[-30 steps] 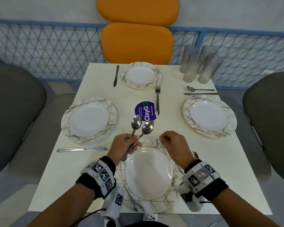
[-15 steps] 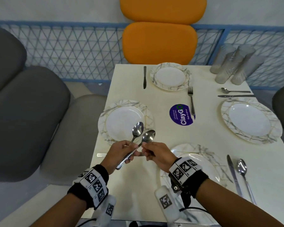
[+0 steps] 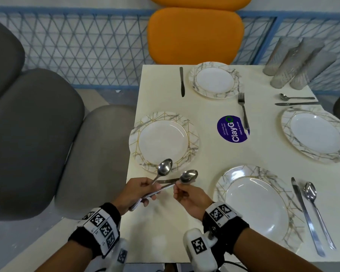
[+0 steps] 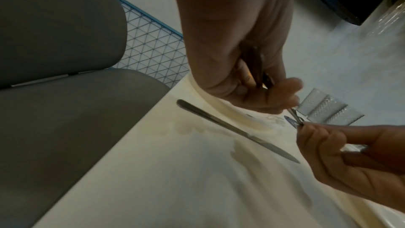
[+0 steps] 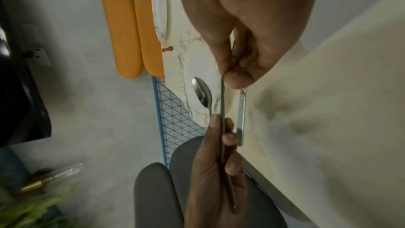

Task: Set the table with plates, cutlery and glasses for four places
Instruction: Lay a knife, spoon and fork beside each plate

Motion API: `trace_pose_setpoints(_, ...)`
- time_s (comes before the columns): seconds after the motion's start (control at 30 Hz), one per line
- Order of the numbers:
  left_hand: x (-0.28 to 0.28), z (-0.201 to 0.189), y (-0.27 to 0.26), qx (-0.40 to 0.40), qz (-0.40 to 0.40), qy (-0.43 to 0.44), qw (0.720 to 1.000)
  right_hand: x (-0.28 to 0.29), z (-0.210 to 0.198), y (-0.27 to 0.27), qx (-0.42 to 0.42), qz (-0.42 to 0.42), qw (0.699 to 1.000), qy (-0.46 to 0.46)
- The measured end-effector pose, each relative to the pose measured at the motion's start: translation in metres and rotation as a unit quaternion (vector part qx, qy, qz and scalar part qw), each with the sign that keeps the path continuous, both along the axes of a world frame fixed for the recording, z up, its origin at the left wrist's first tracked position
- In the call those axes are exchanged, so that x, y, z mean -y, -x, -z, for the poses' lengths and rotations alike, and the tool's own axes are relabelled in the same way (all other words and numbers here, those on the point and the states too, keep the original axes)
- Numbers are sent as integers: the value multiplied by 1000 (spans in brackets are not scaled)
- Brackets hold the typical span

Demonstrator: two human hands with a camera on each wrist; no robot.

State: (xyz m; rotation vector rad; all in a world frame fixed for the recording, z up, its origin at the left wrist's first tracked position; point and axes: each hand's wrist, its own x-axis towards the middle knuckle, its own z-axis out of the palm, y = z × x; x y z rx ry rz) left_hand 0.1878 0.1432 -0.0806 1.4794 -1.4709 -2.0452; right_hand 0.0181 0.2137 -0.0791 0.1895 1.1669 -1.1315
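My left hand [image 3: 149,191] grips the handles of two steel spoons above the table's near left part. The upper spoon [image 3: 165,166] points its bowl at the left plate [image 3: 141,132]. My right hand [image 3: 180,190] pinches the neck of the lower spoon [image 3: 188,176]. In the right wrist view that spoon's handle [image 5: 223,110] runs edge-on from my right hand [image 5: 236,75] into the left hand [image 5: 219,162]. A knife [image 3: 167,181] lies on the table under the spoons, beside the left plate. The near plate [image 3: 234,173] has a knife [image 3: 306,216] and a spoon [image 3: 314,209] to its right.
The far plate [image 3: 236,75] has a knife [image 3: 182,81] and a fork [image 3: 243,110] beside it. The right plate [image 3: 287,118] has a spoon [image 3: 294,98] and knife [image 3: 295,103]. Several glasses [image 3: 294,63] stand at the back right corner. A grey chair [image 3: 37,144] stands left, an orange one [image 3: 194,34] behind.
Both hands have moved left from above the near plate to beside the left plate. My right hand, empty a second ago, now pinches the lower spoon.
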Motion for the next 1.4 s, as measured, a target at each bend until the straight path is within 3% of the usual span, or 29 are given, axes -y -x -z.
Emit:
trace_pose_setpoints(0.17, 7, 13, -22, 29, -14, 23, 999, -8, 9, -7, 20, -45, 998, -47)
trace_pose_setpoints(0.5, 24, 19, -12, 85, 69, 84, 990, -15, 4, -1, 20, -148, 984, -96)
trace_pose_setpoints(0.7, 24, 19, -12, 195, 108, 171, 960, -15, 7, -1, -5, -171, 981, -92)
trace_pose_setpoints(0.87, 27, 21, -12, 242, 111, 222, 938, -12, 7, -3, -20, -195, 977, -83)
trace_pose_setpoints(1.1, 27, 22, -18, 241, 102, 235, 936, -6, 6, -5, -41, -223, 971, -74)
trace_pose_setpoints(1.27, 28, 10, -16, 253, 90, 286, 920, 0, -1, 1, -59, -236, 969, -44)
trace_pose_setpoints(1.4, 36, -11, 0, 158, 38, 286, 944, 10, -15, 13, -66, -268, 961, 22)
